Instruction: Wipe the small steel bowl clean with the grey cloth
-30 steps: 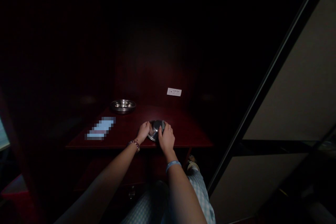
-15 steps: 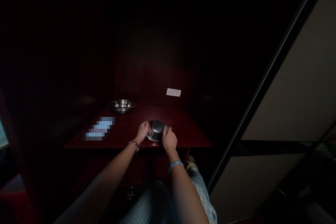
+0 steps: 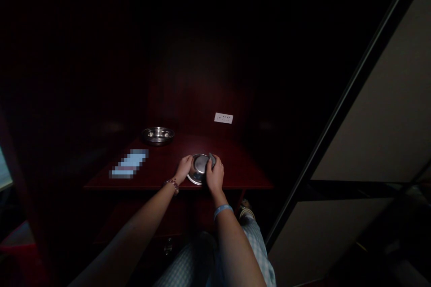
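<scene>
A small steel bowl (image 3: 198,168) is held upside down and tilted just above the near edge of a dark red table (image 3: 235,170). My left hand (image 3: 183,169) grips its left rim. My right hand (image 3: 214,176) is closed on a grey cloth (image 3: 211,158) pressed against the bowl's right side. A bead bracelet is on my left wrist and a pale blue band on my right.
A second steel bowl (image 3: 158,135) stands upright at the table's far left. A flat pale object (image 3: 129,164) lies left of my hands. A white socket plate (image 3: 223,118) is on the dark back wall. A light panel with a dark frame (image 3: 353,112) rises on the right.
My right hand with the cloth has shifted left and up over the bowl's side, and the bowl has tilted slightly. My left hand has stayed on the rim.
</scene>
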`<state>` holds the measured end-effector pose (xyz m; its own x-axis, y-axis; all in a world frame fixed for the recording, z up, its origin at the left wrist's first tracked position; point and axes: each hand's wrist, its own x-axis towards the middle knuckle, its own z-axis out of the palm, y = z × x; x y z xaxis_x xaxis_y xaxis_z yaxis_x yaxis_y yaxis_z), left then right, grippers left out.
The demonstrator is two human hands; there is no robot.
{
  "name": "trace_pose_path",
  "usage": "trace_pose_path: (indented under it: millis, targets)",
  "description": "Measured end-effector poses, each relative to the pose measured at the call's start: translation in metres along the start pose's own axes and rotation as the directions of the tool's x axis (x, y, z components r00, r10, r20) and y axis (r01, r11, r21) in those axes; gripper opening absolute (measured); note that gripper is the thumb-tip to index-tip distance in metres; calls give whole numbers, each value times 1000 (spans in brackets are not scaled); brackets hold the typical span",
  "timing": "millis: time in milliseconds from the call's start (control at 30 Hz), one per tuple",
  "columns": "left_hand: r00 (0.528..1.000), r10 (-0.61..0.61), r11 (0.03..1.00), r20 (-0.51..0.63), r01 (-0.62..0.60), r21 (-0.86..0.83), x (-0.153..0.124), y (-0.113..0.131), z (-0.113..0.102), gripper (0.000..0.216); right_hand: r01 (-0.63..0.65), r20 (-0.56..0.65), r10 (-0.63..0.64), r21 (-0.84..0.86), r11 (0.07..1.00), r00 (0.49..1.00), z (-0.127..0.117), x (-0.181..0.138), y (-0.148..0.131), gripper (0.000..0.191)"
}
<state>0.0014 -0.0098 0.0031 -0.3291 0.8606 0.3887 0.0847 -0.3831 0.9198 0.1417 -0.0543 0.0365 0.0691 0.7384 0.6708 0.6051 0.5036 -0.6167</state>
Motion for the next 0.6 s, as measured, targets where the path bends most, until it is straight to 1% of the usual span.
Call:
trace_pose_path:
  millis: [100, 233, 333, 433, 533, 600]
  targets:
    - [1000, -3, 999, 23, 3, -35, 1, -1, 0, 27, 64, -24, -63, 37, 997, 998, 1, 1, 0, 37]
    - [997, -4, 998, 74, 9, -70, -1, 1, 0, 27, 137, -6, -137, 3, 991, 991, -1, 0, -4, 35]
    - [989, -28, 997, 144, 38, -68, -2, 2, 1, 26, 241, 59, -237, -62, 969, 970, -6, -2, -9, 32]
    - [983, -55, 997, 177, 62, -36, -2, 2, 2, 26, 338, 142, -320, -130, 932, 937, -9, -4, -14, 29]
    - [981, -52, 998, 185, 55, -11, -1, 2, 1, 25, 390, 188, -360, -164, 906, 914, -10, -5, -18, 27]
    - [981, -35, 999, 192, 35, 8, 0, 3, 1, 26, 399, 207, -362, -181, 899, 909, -10, -5, -20, 25]
